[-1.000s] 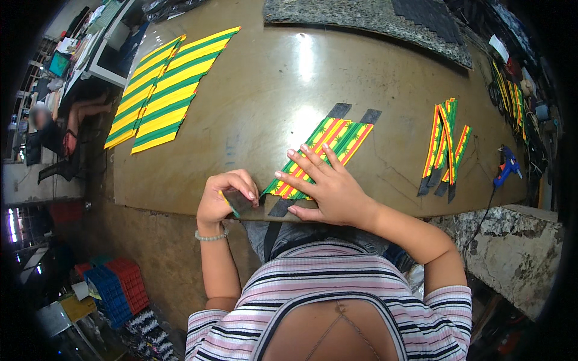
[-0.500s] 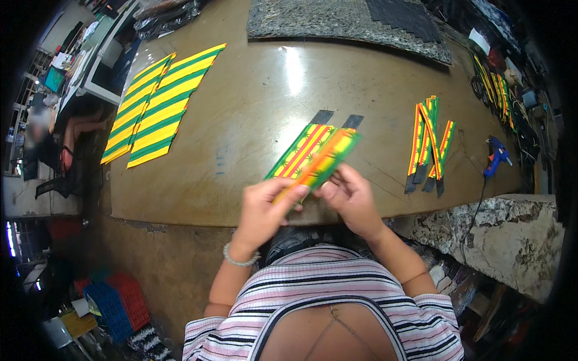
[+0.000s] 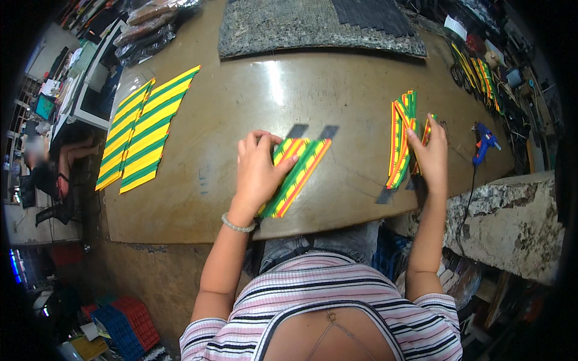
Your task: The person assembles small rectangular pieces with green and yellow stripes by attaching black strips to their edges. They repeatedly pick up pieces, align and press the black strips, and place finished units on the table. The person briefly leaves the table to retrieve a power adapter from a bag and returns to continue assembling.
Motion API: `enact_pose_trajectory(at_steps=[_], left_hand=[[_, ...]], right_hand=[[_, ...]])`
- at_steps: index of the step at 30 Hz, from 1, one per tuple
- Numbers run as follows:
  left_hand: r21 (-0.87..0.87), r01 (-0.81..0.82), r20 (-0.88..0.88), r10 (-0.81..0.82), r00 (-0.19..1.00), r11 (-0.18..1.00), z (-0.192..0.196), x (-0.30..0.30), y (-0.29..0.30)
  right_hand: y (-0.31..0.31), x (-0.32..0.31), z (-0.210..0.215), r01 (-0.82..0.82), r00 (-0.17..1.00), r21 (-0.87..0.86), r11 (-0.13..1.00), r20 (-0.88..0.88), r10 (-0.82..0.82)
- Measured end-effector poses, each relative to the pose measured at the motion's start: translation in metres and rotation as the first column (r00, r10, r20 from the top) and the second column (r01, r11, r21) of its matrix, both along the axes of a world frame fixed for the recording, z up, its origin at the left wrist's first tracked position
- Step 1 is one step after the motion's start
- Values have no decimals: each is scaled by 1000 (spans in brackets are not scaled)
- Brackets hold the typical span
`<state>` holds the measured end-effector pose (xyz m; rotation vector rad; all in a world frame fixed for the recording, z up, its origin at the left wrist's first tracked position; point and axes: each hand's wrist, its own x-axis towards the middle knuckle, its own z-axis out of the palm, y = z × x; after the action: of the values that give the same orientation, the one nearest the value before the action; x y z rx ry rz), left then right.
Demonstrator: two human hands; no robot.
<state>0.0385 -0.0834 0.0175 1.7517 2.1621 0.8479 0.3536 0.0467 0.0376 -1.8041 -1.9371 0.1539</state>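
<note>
Near the table's front edge, my left hand (image 3: pixel 259 165) rests along the left side of flat yellow, green and red patterned fabric strips (image 3: pixel 301 180). Its thumb lies across the top, and the other fingers curl at the edge. Two dark grey tabs (image 3: pixel 328 132) stick out from the strips' far end. To the right, my right hand (image 3: pixel 433 156) is over a loose group of similar strips (image 3: pixel 397 141). Thumb and fingers are spread apart, with one narrow strip (image 3: pixel 425 131) lying between them; its lower part is covered by the hand.
Two yellow-and-green striped panels (image 3: pixel 144 138) lie at the left of the brown table (image 3: pixel 241 102). A grey textured board (image 3: pixel 289 33) lies at the back. At the right edge sits a blue glue gun (image 3: pixel 483 144) with its cord hanging down. A person (image 3: pixel 45 156) sits at far left.
The strip both hands held up now lies flat with the others under my left hand. My right hand has let go and moved right to the loose strips. The whole view has shifted.
</note>
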Motion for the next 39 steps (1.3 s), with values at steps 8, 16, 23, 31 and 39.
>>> enact_pose_trajectory(at_steps=[8,16,23,31,39], left_hand=[[83,23,947,-86,309,996,24,-4,-2],[111,30,909,-114,400,993,45,-4,-18],[123,-23,875,-97,474,992,45,4,-19],[184,-43,809,-126,574,982,43,8,-16],[450,-149,512,-117,851,881,21,26,-8]], right_hand=[[-49,-117,-22,-485,470,-111,867,-870,151],[-48,-155,21,-832,97,-86,549,-995,-8],[-55,-149,28,-798,273,-147,584,-953,133],[-53,-150,29,-781,299,-133,610,-938,178],[-54,-153,6,-803,97,-54,594,-994,41]])
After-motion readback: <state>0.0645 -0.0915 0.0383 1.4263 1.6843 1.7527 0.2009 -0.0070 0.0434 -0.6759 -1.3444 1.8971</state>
